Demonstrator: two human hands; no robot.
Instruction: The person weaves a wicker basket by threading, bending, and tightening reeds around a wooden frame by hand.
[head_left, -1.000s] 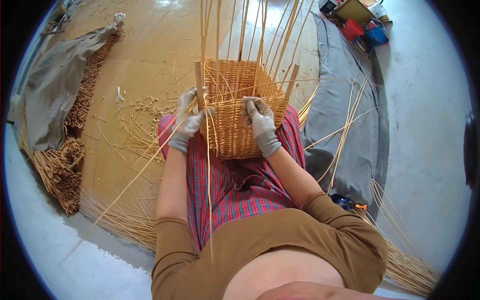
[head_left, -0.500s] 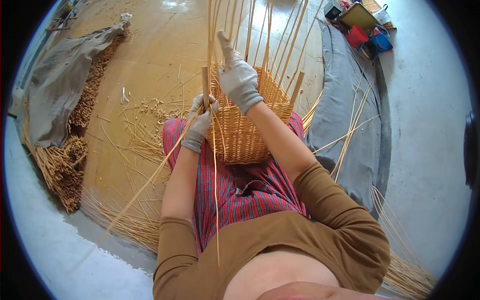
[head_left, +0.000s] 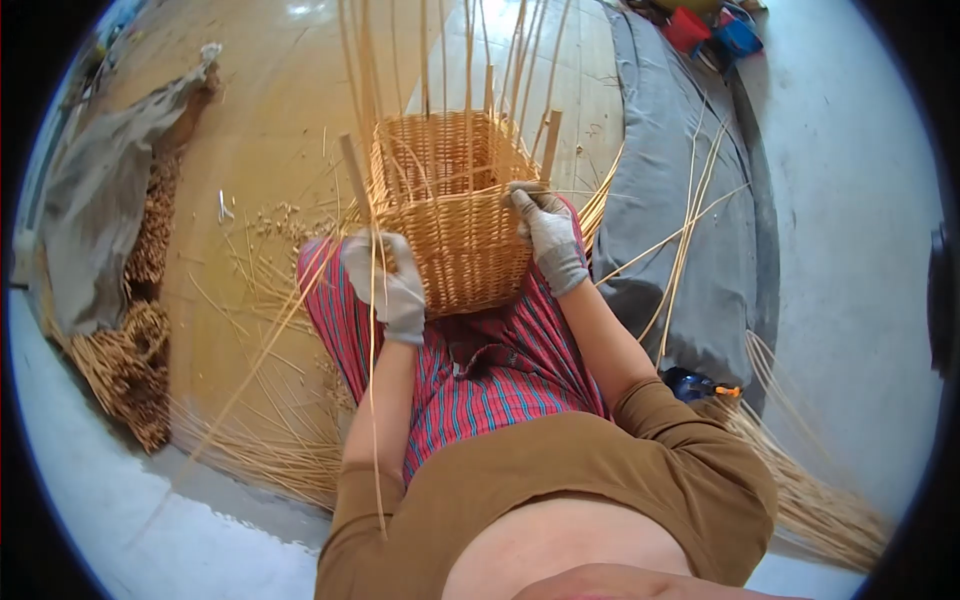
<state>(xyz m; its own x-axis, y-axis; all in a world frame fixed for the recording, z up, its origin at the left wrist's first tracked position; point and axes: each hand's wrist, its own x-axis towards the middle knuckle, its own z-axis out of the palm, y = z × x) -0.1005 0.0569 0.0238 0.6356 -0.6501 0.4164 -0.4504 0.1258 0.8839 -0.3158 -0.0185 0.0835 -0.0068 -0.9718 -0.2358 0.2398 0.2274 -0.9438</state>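
A partly woven wicker basket (head_left: pixel 470 262) sits between my knees, tilted so that I see into it. Tall upright canes (head_left: pixel 469 90) rise from its rim, and wooden corner sticks (head_left: pixel 552 148) stand at its corners. My right hand (head_left: pixel 550 238), gloved, grips the rim at the near right corner, beside a stick. Against the left side is my gloved left hand (head_left: pixel 388 288), its fingers loosely curved with a gap between them and the thumb. A long loose strand (head_left: pixel 374 400) hangs in front of that hand, and other canes slant down to the left.
Cane offcuts (head_left: pixel 285 225) litter the board floor at left. Beyond them, grey cloth (head_left: pixel 105 200) covers bundled canes (head_left: pixel 125 360). At right lies a dark grey cloth (head_left: pixel 670 200) with loose canes on it. More long canes (head_left: pixel 810 490) lie at lower right. Red and blue containers (head_left: pixel 738 38) stand far right.
My right hand has come down from among the upright canes to the right rim corner. My left hand has left the corner stick and moved lower. The basket has turned and shifted.
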